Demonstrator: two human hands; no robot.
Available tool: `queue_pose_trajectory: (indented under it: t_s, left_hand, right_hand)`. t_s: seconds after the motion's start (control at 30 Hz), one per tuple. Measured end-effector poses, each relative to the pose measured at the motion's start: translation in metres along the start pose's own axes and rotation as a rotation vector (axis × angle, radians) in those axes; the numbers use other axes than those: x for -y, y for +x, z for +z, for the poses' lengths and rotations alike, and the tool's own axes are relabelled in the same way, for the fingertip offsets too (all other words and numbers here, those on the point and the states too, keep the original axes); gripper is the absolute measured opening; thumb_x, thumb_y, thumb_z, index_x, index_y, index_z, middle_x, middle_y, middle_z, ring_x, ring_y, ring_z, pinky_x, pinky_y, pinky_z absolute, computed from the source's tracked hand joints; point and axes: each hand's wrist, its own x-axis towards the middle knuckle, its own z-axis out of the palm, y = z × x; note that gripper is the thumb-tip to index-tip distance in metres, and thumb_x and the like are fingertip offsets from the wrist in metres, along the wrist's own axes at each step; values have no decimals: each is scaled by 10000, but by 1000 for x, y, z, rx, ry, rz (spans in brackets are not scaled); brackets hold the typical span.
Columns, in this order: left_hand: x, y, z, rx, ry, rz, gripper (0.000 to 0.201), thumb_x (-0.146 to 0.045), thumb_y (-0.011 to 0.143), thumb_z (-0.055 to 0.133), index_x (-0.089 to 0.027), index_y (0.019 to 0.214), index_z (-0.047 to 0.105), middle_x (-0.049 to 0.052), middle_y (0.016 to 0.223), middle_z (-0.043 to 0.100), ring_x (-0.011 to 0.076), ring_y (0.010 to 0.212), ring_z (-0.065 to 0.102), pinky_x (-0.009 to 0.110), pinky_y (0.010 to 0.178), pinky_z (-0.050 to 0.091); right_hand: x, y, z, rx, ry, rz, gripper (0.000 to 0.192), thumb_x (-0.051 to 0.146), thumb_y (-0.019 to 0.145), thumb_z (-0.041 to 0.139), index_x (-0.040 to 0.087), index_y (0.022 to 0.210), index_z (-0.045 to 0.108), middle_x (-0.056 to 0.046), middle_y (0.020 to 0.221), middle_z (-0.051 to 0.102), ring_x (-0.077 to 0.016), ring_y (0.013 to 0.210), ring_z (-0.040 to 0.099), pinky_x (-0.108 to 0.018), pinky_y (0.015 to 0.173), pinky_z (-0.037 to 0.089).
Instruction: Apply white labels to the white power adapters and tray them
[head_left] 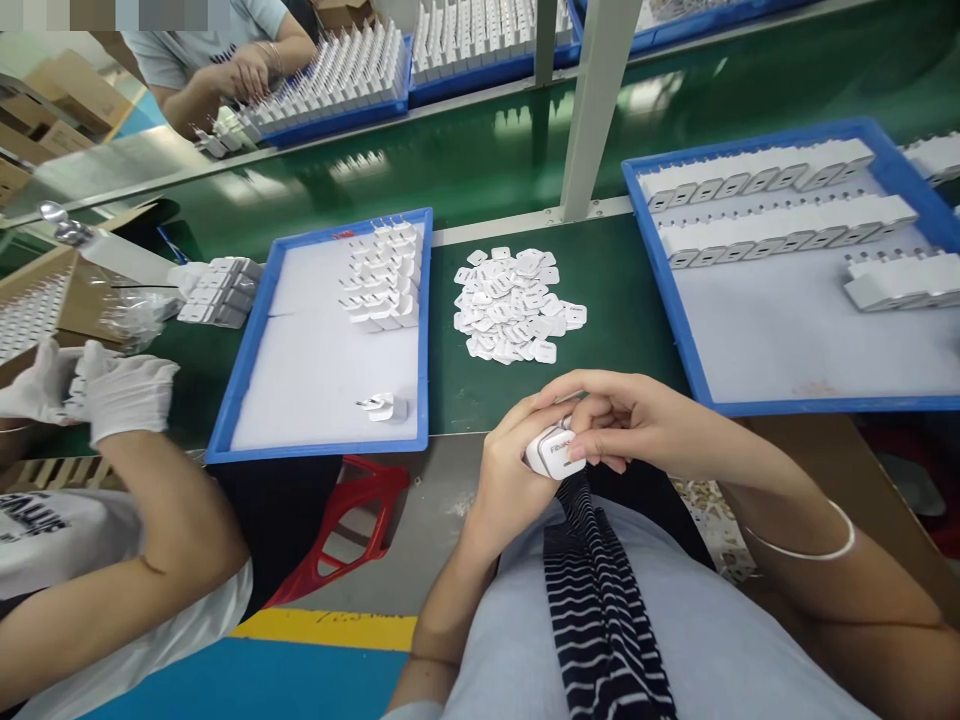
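Two blue trays (pixel 244 360), green belt (pixel 600 290), factory line

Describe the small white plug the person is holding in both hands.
The white plug is a small rounded block, apparently glossy plastic, with grey lettering on its near face. It sits between the left hand and right hand, close to the body, just off the table's near edge. Fingers hide its top and any prongs.

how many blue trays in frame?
4, maybe more beyond the frame edges. Near-left tray across from the left hand; large right tray beyond the right hand; two far trays across the belt.
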Motion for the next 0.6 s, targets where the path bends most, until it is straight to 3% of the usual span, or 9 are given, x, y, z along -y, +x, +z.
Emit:
queue_pose_trajectory:
  t_s: [0.4, 0.6]
  left_hand:
    - [-1, -3, -5, 106, 63, 37, 263, -155, 873, 691, -208, 1130, 714, 79, 1089, 725, 194, 967, 697, 293, 788, 581]
    - [-1, -2, -4, 118, 52, 50, 245, -175, 890, 683, -208, 1132, 705, 79, 1097, 727, 212, 1058, 692, 313, 859, 582]
  right_hand:
    - [7, -3, -7, 73, -200, 16, 328, 189, 903, 637, 217, 1227, 593, 73, 617, 606, -102, 526, 528, -222, 547, 413]
    - [7, -4, -5, 40, -226, 15, 325, 163, 897, 613, 221, 1214, 563, 83, 613, 606, -107, 529, 538, -226, 559, 409]
